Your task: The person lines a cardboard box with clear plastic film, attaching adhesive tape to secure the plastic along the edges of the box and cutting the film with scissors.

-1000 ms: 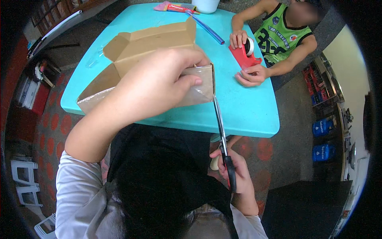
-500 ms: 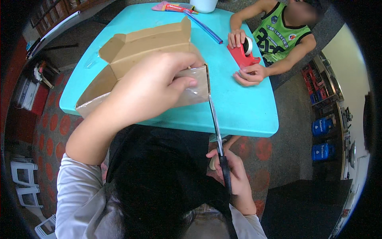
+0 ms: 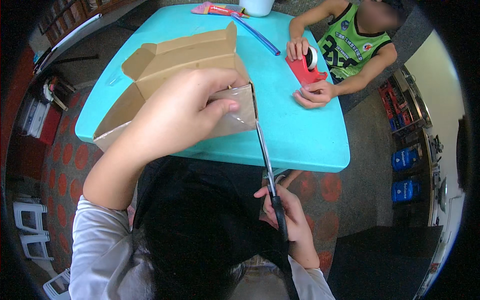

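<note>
An open brown cardboard box (image 3: 185,62) with raised flaps sits at the near side of the turquoise table (image 3: 305,140). My left hand (image 3: 190,107) reaches across it and pinches its right end wall, thumb outside and fingers over the top edge. Shiny clear tape covers part of that wall. My right hand (image 3: 290,212), below the table edge, is closed round the black handles of a pair of scissors (image 3: 267,167). Their long blades point up, with the tips at the box's right corner edge. Some of the right fingers are hidden behind the handles.
Across the table a person in a green jersey (image 3: 355,42) holds a red tape dispenser (image 3: 305,70) with both hands. A blue tube-like stick (image 3: 257,35), a colourful packet (image 3: 217,10) and a white container (image 3: 256,6) lie toward the far edge. Blue gas cylinders (image 3: 404,191) stand at right.
The box's right end and my left hand have shifted slightly left. The scissors have moved left too, their tips staying at the box corner. The other person keeps still.
</note>
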The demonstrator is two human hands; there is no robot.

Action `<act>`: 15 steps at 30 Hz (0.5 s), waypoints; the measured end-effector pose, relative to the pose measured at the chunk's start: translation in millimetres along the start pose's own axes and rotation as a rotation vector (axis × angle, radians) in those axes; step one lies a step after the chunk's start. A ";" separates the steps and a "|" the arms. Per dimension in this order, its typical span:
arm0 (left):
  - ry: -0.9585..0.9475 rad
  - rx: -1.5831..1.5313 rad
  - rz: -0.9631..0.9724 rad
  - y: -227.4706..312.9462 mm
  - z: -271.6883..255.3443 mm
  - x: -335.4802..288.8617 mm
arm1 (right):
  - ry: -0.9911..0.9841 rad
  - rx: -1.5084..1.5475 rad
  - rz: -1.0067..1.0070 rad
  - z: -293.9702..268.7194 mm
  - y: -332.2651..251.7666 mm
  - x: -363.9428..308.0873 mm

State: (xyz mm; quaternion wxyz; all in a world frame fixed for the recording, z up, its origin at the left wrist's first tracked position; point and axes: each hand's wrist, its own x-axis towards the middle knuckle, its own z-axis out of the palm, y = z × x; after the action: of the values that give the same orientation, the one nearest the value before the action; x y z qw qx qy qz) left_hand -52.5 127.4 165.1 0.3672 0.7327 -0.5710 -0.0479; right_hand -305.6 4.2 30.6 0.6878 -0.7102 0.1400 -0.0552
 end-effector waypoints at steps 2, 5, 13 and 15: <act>-0.013 -0.003 -0.018 0.5 -0.7 0.5 | -0.021 0.133 0.053 1.1 1.5 0.7; -0.049 -0.007 -0.041 4.4 -3.9 1.2 | -0.080 0.344 0.093 -0.8 3.5 3.1; -0.080 -0.065 -0.035 -0.3 6.6 -2.2 | 0.034 0.124 0.050 5.3 -5.7 3.8; -0.063 -0.039 -0.007 1.5 6.2 -2.7 | -0.022 0.158 0.015 0.9 2.7 4.0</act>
State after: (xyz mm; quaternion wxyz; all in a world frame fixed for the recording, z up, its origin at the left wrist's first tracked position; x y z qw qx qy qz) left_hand -57.7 126.6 160.6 0.3632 0.7254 -0.5787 -0.0836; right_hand -301.9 4.0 27.4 0.7435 -0.6532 0.1332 -0.0530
